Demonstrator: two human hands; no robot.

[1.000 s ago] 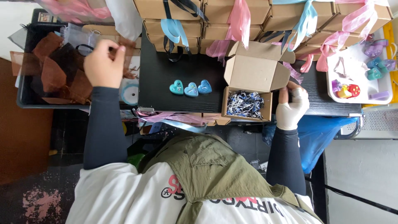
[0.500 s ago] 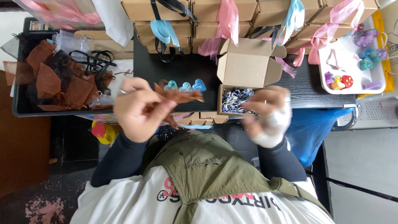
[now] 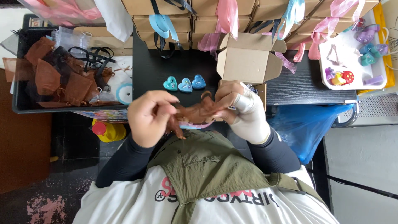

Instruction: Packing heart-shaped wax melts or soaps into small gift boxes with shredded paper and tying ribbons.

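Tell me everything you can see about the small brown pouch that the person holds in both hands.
The brown pouch is a small bag of thin, sheer brown fabric, like organza, crumpled and stretched sideways. The left hand pinches one end and the right hand pinches the other, so it hangs in the air between them, near the person's chest and in front of the black table. A thin brown drawstring dangles from it below the left hand. Whether its mouth is open cannot be told.

Soft, even daylight, faint shadows (no glare), sharp throughout with slight wide-angle stretch at the edges.
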